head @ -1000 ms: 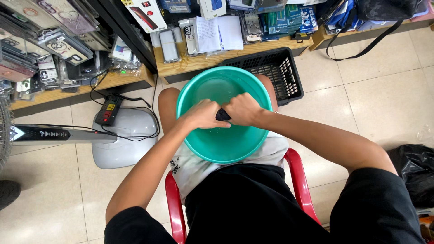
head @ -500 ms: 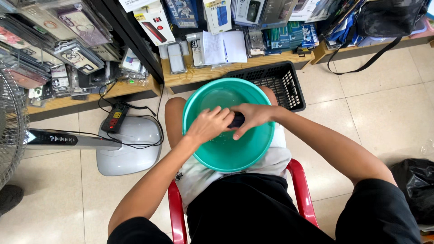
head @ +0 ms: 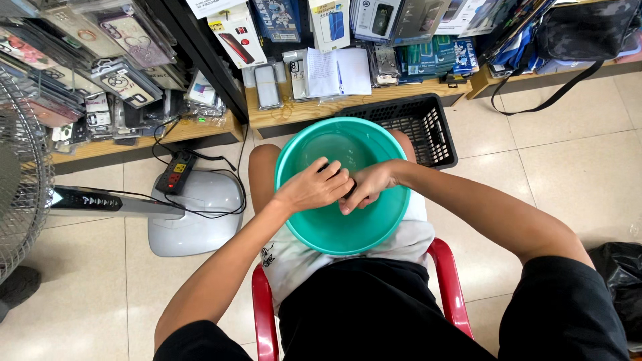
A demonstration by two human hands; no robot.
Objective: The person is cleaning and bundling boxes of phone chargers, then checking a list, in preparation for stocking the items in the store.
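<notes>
Small dark object (head: 350, 189), mostly hidden, pinched between both hands over the middle of a round teal plastic basin (head: 314, 230). Basin resting on the lap, above a red plastic chair (head: 447, 267). Left hand (head: 314, 189) curled over the object from 9 o'clock, grip clenched; right hand (head: 366, 187) closing in from 3 o'clock, fingers bent down onto the same piece. Kind of object: cannot tell. Step in hand, as judged: working or rubbing the small piece inside the basin. Next move likely calling for a steady two-handed hold kept low within the rim. At 1 o'clock, a black slotted plastic crate (head: 421, 127); at 9 o'clock, a white fan base (head: 200, 214) with black power strip (head: 175, 172).
</notes>
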